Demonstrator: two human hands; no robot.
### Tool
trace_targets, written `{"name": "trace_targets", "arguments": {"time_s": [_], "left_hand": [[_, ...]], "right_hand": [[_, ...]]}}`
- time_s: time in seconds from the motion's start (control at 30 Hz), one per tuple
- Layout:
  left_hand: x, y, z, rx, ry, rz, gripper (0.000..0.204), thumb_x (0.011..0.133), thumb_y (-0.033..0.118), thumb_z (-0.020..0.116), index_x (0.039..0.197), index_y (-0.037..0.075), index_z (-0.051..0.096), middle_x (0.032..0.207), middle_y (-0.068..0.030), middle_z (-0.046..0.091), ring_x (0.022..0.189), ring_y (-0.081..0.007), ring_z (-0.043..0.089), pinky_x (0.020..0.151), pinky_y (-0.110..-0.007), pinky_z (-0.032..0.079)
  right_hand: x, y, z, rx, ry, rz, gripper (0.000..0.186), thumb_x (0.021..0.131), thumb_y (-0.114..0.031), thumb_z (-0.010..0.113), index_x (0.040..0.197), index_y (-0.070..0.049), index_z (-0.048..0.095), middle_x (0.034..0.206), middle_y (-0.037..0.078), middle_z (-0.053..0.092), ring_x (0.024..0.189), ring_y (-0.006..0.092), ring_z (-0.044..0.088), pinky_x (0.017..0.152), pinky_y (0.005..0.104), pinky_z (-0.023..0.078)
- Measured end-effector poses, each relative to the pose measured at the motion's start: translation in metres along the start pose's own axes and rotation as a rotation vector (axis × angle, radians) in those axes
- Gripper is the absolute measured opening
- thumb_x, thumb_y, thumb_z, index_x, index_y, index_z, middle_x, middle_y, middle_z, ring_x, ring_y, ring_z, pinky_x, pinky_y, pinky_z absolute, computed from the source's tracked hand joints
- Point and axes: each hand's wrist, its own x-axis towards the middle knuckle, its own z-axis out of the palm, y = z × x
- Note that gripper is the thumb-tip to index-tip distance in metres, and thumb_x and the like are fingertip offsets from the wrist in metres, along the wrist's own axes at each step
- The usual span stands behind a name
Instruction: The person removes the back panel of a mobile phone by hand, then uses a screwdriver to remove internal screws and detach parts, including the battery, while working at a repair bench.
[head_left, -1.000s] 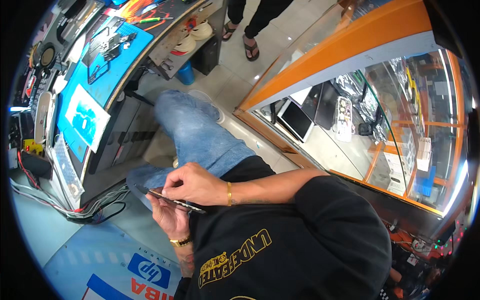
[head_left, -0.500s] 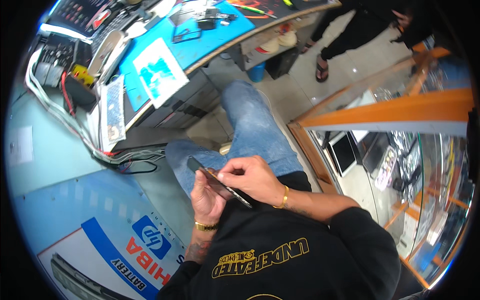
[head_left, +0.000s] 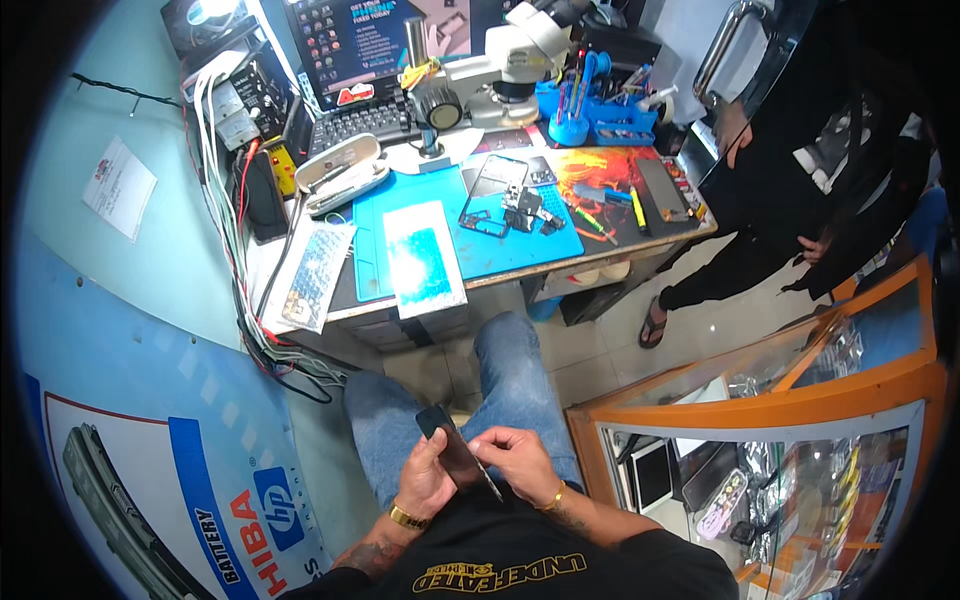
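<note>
A dark, thin smartphone [head_left: 459, 458] lies tilted over my lap, its lower end near my black shirt. My left hand [head_left: 424, 478] grips it along its left side, thumb on the face. At the phone's right edge is my right hand [head_left: 523, 468], with thumb and index finger pinched together. Whatever the pinch holds, if anything, is too small to make out. Ahead on the bench, a blue work mat [head_left: 530, 262] bears an opened phone frame [head_left: 485, 222] and several small black phone parts [head_left: 528, 206]. A bright blue-and-white sheet [head_left: 425, 262] overlaps the mat's front edge.
A microscope [head_left: 515, 75], keyboard [head_left: 350, 128], open case [head_left: 345, 175] and blue tool holder [head_left: 570, 128] stand along the bench's back. Cables [head_left: 215, 215] run down the left wall. A person [head_left: 770, 200] in black stands at the right, beyond an orange-framed glass cabinet [head_left: 750, 405].
My view has lifted, bringing the whole bench, screen and microscope into sight. Both hands keep the phone over my lap, its face now turned more toward me. The right hand stays at its edge.
</note>
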Motion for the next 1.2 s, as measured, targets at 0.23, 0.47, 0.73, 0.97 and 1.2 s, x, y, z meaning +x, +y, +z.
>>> {"name": "trace_targets", "arguments": {"time_s": [0.23, 0.47, 0.73, 0.97, 1.2], "left_hand": [[-0.004, 0.009, 0.004, -0.025, 0.031, 0.009, 0.013, 0.097, 0.019, 0.059, 0.105, 0.008, 0.063, 0.099, -0.0057, 0.069, 0.093, -0.0207, 0.068, 0.086, -0.04, 0.056], [-0.009, 0.01, 0.004, -0.07, -0.036, 0.036, 0.015, 0.097, 0.022, 0.06, 0.105, 0.009, 0.065, 0.1, -0.004, 0.07, 0.093, -0.017, 0.068, 0.085, -0.037, 0.056], [-0.013, 0.001, 0.011, -0.065, -0.022, 0.085, 0.014, 0.096, 0.018, 0.062, 0.106, 0.009, 0.063, 0.099, -0.0018, 0.069, 0.09, -0.0138, 0.067, 0.082, -0.032, 0.056], [-0.015, 0.021, 0.011, 0.028, 0.058, 0.231, 0.01, 0.094, 0.019, 0.065, 0.099, 0.01, 0.066, 0.089, 0.0016, 0.068, 0.079, -0.0091, 0.066, 0.072, -0.027, 0.055], [-0.001, 0.03, 0.01, 0.164, 0.192, 0.181, 0.015, 0.091, 0.013, 0.068, 0.103, 0.005, 0.065, 0.093, -0.003, 0.069, 0.083, -0.0124, 0.067, 0.074, -0.028, 0.056]], "right_hand": [[0.001, -0.013, 0.011, -0.006, 0.019, 0.013, 0.013, 0.088, -0.009, 0.07, 0.091, 0.003, 0.071, 0.081, 0.002, 0.068, 0.074, 0.0059, 0.059, 0.067, 0.0205, 0.048], [-0.006, -0.013, 0.015, 0.027, 0.013, 0.039, 0.01, 0.089, -0.006, 0.067, 0.091, 0.003, 0.07, 0.08, 0.004, 0.068, 0.073, 0.0093, 0.061, 0.069, 0.0232, 0.05], [-0.017, -0.023, 0.014, -0.139, 0.112, 0.051, 0.01, 0.088, -0.009, 0.068, 0.09, 0.001, 0.07, 0.075, -0.001, 0.064, 0.064, 0.0058, 0.051, 0.058, 0.0196, 0.039], [0.002, -0.017, 0.015, 0.08, -0.075, 0.133, 0.019, 0.093, -0.012, 0.065, 0.106, 0.001, 0.068, 0.091, 0.002, 0.068, 0.077, 0.0062, 0.059, 0.07, 0.0202, 0.047], [-0.001, -0.003, 0.009, -0.164, -0.089, 0.032, 0.021, 0.088, -0.004, 0.069, 0.108, 0.001, 0.066, 0.09, 0.0, 0.068, 0.082, 0.0038, 0.06, 0.072, 0.0204, 0.048]]}}
